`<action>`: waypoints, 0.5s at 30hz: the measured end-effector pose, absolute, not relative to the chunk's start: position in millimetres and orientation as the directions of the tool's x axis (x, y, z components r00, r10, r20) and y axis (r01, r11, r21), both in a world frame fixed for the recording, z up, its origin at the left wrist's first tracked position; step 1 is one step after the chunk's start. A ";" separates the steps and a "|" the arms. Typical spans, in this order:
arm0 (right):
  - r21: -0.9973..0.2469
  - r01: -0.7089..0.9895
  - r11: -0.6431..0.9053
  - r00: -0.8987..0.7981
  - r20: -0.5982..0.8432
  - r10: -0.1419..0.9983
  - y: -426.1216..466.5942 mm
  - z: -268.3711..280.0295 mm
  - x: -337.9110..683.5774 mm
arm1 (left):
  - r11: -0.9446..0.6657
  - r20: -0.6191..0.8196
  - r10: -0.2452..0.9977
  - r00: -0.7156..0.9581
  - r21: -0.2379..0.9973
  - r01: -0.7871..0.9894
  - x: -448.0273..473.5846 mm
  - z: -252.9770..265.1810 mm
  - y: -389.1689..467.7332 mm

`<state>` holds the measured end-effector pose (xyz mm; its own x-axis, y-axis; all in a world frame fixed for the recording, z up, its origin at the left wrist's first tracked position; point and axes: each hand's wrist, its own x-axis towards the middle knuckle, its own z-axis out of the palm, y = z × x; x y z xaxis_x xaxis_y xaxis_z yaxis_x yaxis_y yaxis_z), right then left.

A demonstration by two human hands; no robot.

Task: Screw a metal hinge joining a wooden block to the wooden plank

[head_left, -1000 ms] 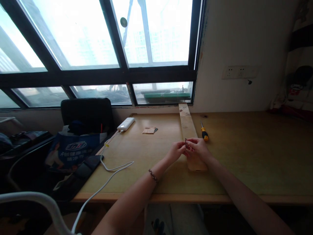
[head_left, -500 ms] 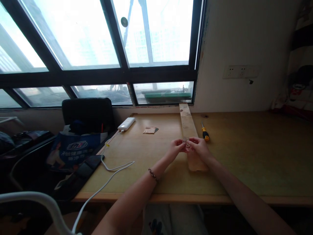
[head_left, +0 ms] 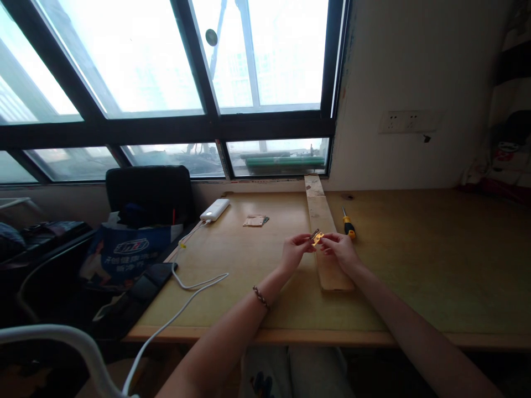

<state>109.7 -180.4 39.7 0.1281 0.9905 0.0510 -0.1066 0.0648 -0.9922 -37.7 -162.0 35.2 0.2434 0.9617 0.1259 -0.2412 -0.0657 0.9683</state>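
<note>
below a wide window [head_left: 145,61] with dark framing, a broad tan tabletop [head_left: 435,265], bright toward the glass and dim toward the right. behind the lower pane, green tubes [head_left: 284,162]; on the upper glass, a round disc [head_left: 211,37]. right of the window, a pale wall with a socket panel [head_left: 410,121]. on the tabletop, running from the window side toward the near edge, a long wooden board [head_left: 334,279]. just right of it, a yellow-and-black screwdriver [head_left: 349,228], shaft toward the window. left of the board, well apart, a small stack of flat packets [head_left: 254,221] (contents too small to tell). farther left, a white power bank [head_left: 214,210], joined to a white cable [head_left: 194,288] trailing off the near edge.

past the left edge, a black chair [head_left: 147,190] and, against it, a blue bag [head_left: 128,260] with white print; at its mouth, dark stuff, too dim to name.

over the board, left hand [head_left: 294,254] and right hand [head_left: 342,253] close together, both with fingertips pinched on a small metal piece [head_left: 317,237], tilted and gleaming gold. on the left wrist, a dark bracelet [head_left: 261,297].
</note>
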 end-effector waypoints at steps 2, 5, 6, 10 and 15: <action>-0.992 -0.109 0.062 0.114 0.049 0.992 -181.3 41.0 109.5 | -0.104 0.152 0.965 0.211 0.969 -0.223 -36.5 33.8 -162.3; -0.990 -0.129 0.065 0.112 0.050 0.992 -182.2 42.4 109.3 | -0.132 0.175 0.965 0.193 0.968 -0.213 -35.3 31.7 -160.5; -0.989 -0.133 0.064 0.112 0.049 0.992 -182.4 42.9 109.2 | -0.130 0.170 0.969 0.181 0.968 -0.213 -36.4 31.1 -157.6; -0.988 -0.135 0.068 0.128 0.051 0.990 -182.4 44.8 109.4 | -0.105 0.105 0.994 -0.014 0.961 -0.255 -60.9 29.1 -125.8; -0.988 -0.128 0.089 0.154 0.069 0.986 -181.8 47.0 110.3 | -0.106 -0.026 0.860 -0.509 0.968 -0.228 -131.1 23.9 -63.2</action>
